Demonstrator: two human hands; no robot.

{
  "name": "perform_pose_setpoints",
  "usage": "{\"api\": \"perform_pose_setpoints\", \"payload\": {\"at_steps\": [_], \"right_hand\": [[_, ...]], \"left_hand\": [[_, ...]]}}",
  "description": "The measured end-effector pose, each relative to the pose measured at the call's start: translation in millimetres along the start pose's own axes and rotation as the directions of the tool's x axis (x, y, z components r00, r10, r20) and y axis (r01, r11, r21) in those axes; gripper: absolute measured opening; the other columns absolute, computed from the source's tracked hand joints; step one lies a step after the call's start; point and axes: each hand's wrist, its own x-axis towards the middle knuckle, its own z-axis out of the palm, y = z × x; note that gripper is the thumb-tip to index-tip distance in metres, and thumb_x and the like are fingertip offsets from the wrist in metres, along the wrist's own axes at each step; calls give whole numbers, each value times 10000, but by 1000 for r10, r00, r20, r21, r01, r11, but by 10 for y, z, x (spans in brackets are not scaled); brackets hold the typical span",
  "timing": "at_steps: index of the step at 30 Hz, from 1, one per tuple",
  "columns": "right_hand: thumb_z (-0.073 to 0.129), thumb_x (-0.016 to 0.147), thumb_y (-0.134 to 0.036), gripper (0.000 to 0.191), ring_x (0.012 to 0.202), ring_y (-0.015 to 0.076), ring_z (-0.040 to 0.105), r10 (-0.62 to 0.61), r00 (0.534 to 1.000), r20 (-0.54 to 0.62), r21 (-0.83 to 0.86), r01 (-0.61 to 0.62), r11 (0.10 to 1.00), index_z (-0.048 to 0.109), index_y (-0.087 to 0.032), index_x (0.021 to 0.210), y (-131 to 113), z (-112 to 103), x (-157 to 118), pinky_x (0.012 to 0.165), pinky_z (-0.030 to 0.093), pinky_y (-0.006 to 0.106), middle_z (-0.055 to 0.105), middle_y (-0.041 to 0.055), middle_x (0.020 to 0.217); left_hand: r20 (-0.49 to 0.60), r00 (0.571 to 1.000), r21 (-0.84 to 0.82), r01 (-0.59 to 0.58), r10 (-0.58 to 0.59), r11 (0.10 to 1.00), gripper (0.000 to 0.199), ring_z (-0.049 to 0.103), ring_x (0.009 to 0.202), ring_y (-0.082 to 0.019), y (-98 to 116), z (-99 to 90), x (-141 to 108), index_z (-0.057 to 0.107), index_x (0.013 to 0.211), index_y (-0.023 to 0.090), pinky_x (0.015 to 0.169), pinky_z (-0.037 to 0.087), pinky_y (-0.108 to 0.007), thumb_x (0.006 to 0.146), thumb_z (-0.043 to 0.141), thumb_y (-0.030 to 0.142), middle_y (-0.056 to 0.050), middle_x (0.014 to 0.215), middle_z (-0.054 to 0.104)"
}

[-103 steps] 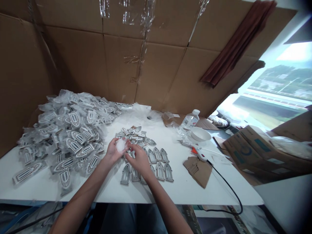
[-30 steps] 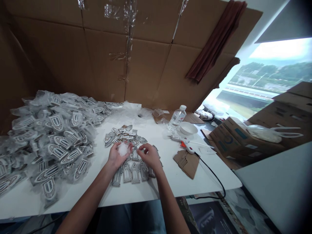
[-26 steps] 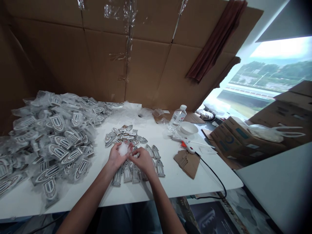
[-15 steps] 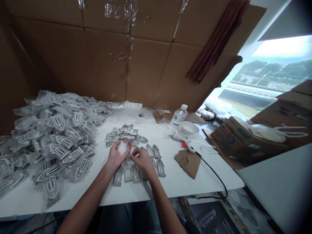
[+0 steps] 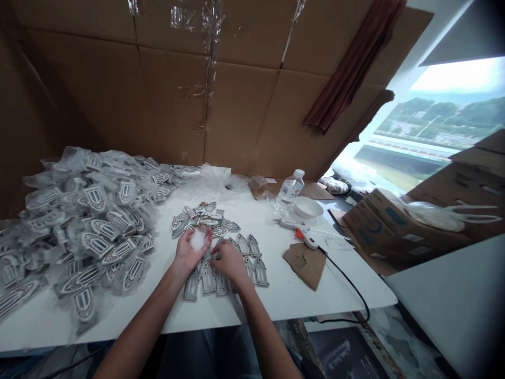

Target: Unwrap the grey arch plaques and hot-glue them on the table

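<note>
My left hand (image 5: 191, 251) is cupped palm up around a small white translucent clump (image 5: 198, 240), whose kind I cannot make out. Just to its right, my right hand (image 5: 230, 261) reaches down over grey arched window-shaped pieces (image 5: 207, 277), its thumb and fingertips drawn together close to them. Whatever these fingertips hold, if anything, is too small to see. The arched pieces lie side by side in rows, partly covered by the right hand and forearm. Behind the hands is a loose heap of similar arched pieces (image 5: 203, 215).
A big pile of plastic-wrapped arched pieces (image 5: 102, 226) covers the table's left side. To the right are a hot glue gun (image 5: 310, 238) with a black cord, a cardboard scrap (image 5: 304, 264), a water bottle (image 5: 290, 189) and a white bowl (image 5: 307, 208). Cardboard (image 5: 169, 100) walls the back.
My right hand has shifted slightly, its fingertips moving down from beside the left hand toward the arched pieces. The left hand stays in place with the white clump.
</note>
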Motion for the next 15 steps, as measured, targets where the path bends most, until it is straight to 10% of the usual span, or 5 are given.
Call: {"api": "perform_pose_setpoints", "payload": {"at_steps": [10,15], "right_hand": [[572,679,-158,110,710,130,555,-86,995,-56,294,99,951,676,-173,712,102,-44,36,690,411,231,640,34,798],[545,693,-210,169,665,123,544,72,977,-200,410,16,912,684,-159,774,478,-376,50,675,431,238,669,47,838]], "left_hand": [[-10,1000,14,-3,4,1000,224,651,952,-248,9,12,-23,549,944,101,752,568,-337,757,432,142,-151,952,642],[-26,1000,23,-13,14,1000,226,654,923,-246,-7,41,-54,546,943,97,740,569,-328,752,434,139,-146,946,639]]}}
